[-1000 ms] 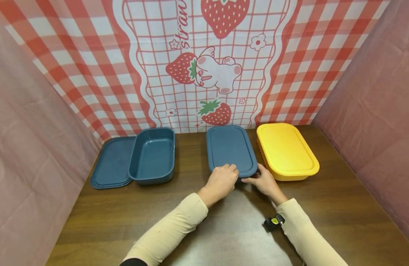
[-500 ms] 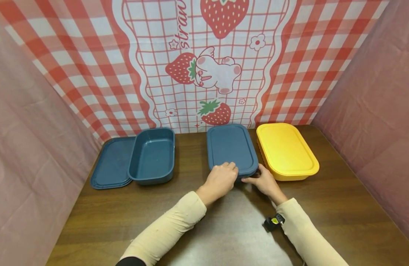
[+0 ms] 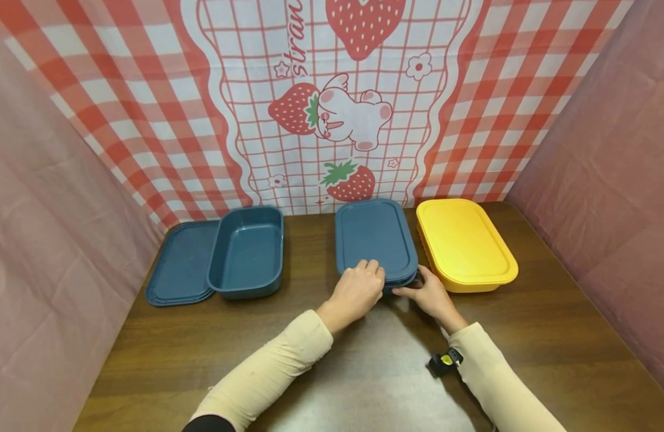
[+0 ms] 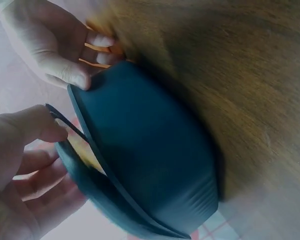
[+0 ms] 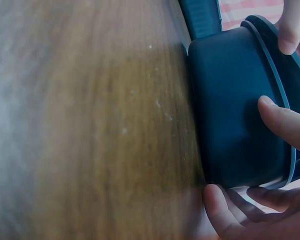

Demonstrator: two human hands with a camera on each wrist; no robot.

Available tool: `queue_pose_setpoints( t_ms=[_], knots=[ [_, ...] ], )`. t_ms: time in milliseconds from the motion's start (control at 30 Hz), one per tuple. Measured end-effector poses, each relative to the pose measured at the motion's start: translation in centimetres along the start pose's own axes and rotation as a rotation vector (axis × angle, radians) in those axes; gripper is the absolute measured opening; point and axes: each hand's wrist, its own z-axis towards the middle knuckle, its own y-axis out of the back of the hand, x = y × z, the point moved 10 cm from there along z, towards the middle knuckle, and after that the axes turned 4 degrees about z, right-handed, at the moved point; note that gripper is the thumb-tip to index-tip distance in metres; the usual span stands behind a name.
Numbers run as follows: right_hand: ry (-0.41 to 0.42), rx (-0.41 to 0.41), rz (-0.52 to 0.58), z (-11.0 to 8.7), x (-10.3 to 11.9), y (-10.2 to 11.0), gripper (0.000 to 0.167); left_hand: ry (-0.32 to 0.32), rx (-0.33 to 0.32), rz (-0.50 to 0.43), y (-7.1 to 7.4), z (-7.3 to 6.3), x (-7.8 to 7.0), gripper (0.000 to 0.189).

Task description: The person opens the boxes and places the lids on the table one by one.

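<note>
A blue rectangular lid [image 3: 375, 237] lies tilted over a blue food container [image 4: 145, 130], its near edge raised off the rim. In the left wrist view a gap shows between the two. My left hand [image 3: 356, 294] pinches the lid's near edge between thumb and fingers. At the container's near right corner, my right hand [image 3: 433, 300] grips the box; the right wrist view shows its thumb [image 5: 285, 120] on the front wall near the rim and fingers [image 5: 217, 205] around the side. The inside of this container is hidden under the lid.
A yellow lidded container [image 3: 466, 243] stands close to the right hand. To the left is a blue container without a lid [image 3: 248, 252], beside a blue lid [image 3: 183, 264] lying on the wooden table [image 3: 310, 372]. A strawberry-print cloth [image 3: 342, 120] hangs behind.
The left hand has drawn the lid's near edge upward, and the gap above the container's rim has widened. The right hand has stayed in place on the box.
</note>
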Motion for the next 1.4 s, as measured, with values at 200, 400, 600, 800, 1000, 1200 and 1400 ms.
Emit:
queue_pose_setpoints(
  t_ms=[200,400,600,800,1000,1200,1400],
  knots=[
    [0.000,0.006,-0.003,-0.2,0.2,-0.1,0.078,0.006,-0.002,-0.023,0.2,0.0,0.0,0.030],
    [-0.007,0.019,0.021,-0.1,0.4,-0.1,0.078,0.000,0.014,-0.036,0.2,0.0,0.0,0.029],
    [-0.027,0.033,0.046,-0.1,0.5,0.1,0.081,0.018,0.012,-0.074,0.3,0.0,0.3,0.025],
    [-0.046,0.066,0.102,-0.4,0.4,0.0,0.083,0.035,-0.013,-0.103,0.5,-0.1,0.6,0.020],
    [-0.055,0.084,0.124,-0.5,0.4,0.2,0.082,0.054,-0.025,-0.122,0.6,-0.2,0.9,0.022],
    [-0.097,0.091,0.169,-0.6,0.0,0.1,0.080,0.059,-0.040,-0.122,0.6,-0.4,1.1,0.028],
    [-0.129,0.091,0.185,-0.6,-0.3,0.0,0.080,0.079,-0.086,-0.146,0.7,-0.8,1.6,0.027]
  ],
)
